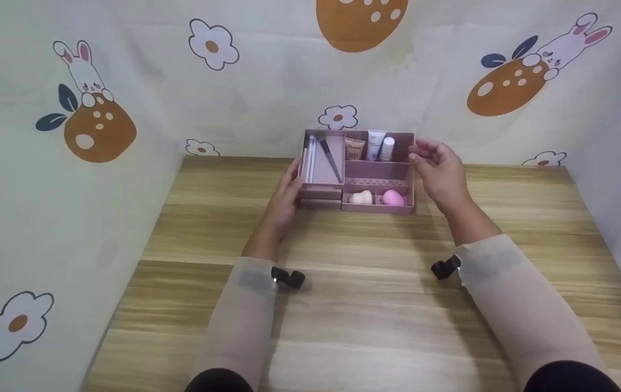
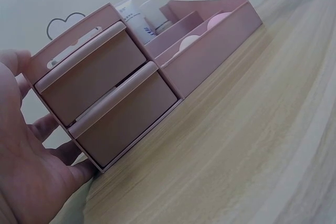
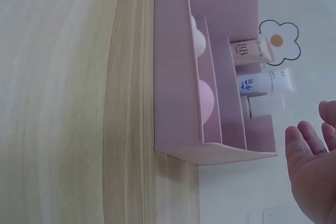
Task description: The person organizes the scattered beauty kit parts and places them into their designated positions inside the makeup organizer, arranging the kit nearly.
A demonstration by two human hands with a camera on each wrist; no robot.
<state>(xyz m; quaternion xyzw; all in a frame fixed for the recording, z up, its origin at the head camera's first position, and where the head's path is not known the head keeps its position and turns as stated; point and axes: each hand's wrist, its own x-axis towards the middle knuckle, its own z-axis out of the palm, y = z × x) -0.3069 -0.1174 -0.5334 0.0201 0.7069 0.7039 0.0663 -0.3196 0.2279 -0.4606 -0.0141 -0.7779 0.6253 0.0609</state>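
Observation:
A pink desktop organizer (image 1: 377, 172) stands at the back of the wooden table. My left hand (image 1: 283, 204) rests against its left side, fingers spread along the side wall in the left wrist view. Beside the upper right edge, my right hand (image 1: 444, 175) hovers with loosely bent fingers, holding nothing; the right wrist view shows it apart from the wall. Brushes (image 1: 328, 155) lie in the top left tray. A BB cream tube (image 3: 253, 51), a white tube (image 3: 268, 81) and a white bottle (image 1: 387, 149) stand in the rear compartment. A cream sponge (image 1: 361, 197) and pink sponge (image 1: 393, 197) sit in front.
Two drawers (image 2: 100, 72) at the organizer's left front are pushed in. A printed cloth (image 1: 267, 76) with rabbits and flowers hangs right behind the table (image 1: 365, 305), and more cloth rises along the left side.

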